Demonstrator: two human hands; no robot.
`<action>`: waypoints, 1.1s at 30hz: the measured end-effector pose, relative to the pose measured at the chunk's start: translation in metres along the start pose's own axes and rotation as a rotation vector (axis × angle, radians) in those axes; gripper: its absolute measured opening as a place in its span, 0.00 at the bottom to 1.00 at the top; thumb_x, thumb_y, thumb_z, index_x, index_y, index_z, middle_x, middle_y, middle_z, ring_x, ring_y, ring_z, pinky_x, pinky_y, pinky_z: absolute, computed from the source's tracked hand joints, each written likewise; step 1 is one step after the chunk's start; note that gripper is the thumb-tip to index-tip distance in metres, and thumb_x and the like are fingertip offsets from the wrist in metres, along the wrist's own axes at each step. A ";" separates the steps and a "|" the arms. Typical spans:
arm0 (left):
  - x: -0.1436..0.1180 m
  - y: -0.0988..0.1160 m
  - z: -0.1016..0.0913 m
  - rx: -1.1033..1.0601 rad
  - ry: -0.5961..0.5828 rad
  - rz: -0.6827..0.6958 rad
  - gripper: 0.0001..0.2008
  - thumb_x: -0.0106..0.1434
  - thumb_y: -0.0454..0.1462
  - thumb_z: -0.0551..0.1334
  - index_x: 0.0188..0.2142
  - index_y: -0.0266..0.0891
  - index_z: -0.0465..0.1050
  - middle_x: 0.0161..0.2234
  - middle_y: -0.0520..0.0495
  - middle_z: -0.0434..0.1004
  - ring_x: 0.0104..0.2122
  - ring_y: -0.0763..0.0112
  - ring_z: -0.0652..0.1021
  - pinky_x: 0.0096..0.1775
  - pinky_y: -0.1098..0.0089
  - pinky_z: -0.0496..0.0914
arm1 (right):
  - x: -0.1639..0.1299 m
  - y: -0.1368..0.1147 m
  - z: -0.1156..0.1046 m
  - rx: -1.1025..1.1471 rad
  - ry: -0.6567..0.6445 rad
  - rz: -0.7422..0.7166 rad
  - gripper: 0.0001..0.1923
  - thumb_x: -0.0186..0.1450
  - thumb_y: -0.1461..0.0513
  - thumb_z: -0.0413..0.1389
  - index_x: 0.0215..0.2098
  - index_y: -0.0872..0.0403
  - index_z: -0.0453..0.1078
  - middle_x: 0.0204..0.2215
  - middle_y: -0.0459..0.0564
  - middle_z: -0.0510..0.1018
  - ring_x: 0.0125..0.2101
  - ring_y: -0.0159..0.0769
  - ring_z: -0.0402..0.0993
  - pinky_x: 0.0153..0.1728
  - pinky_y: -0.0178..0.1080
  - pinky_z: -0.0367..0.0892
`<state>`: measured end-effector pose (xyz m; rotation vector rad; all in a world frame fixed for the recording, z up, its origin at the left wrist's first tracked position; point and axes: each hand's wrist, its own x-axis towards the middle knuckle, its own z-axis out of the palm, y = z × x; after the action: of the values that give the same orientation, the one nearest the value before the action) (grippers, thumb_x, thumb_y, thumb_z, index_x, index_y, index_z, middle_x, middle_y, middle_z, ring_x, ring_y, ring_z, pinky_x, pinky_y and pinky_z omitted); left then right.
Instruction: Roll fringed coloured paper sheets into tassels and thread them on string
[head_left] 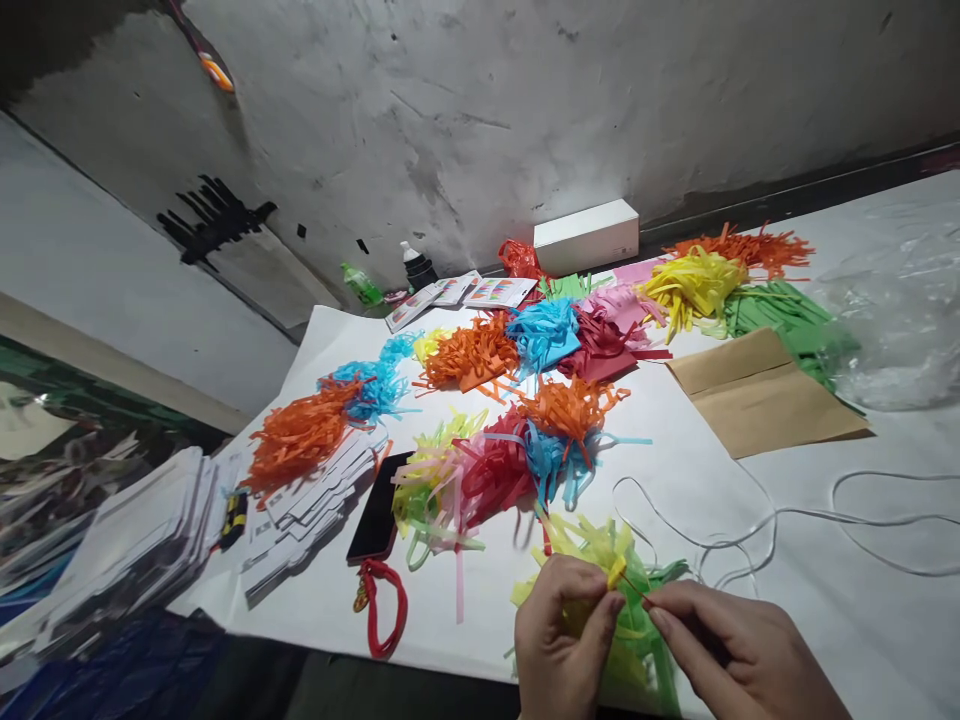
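**Two hands pinch a yellow strip at the near edge of the desk**

At the bottom of the view, the left hand (564, 638) has thumb and forefinger closed on a small rolled yellow paper strip (616, 572), held just above a loose heap of yellow-green cut paper strips (600, 548). The right hand (739, 655) meets it from the other side — its grip is pinched shut on a thin red stick (637, 588) whose far end touches the yellow roll. Both hands sit close together, fingertips nearly touching.

The heap lies on the white paper-covered desk (712, 490), near its front edge. Beyond it are bunches of pink, red, blue and orange strips (517, 450), and further back more coloured piles. A black phone (379, 507) lies face up to the left, with a red looped cord (386, 605) just below it. A thin white string (787, 515) curls across the desk to the right — behind it lies a flat brown paper envelope (765, 395). A white cardboard box (586, 236) stands against the wall
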<state>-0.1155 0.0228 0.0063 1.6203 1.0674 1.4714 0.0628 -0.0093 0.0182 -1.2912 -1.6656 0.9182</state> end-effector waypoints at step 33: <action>-0.007 -0.026 0.003 0.500 -0.348 0.473 0.10 0.73 0.33 0.54 0.51 0.37 0.68 0.32 0.45 0.78 0.31 0.64 0.73 0.36 0.64 0.66 | 0.025 0.005 -0.056 0.814 0.473 0.142 0.12 0.70 0.51 0.57 0.33 0.46 0.68 0.17 0.38 0.54 0.16 0.30 0.52 0.16 0.31 0.61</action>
<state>-0.1159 0.0281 -0.0204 2.5133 0.9312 1.1742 0.1130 0.0197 0.0401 -0.9464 -0.7085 1.1055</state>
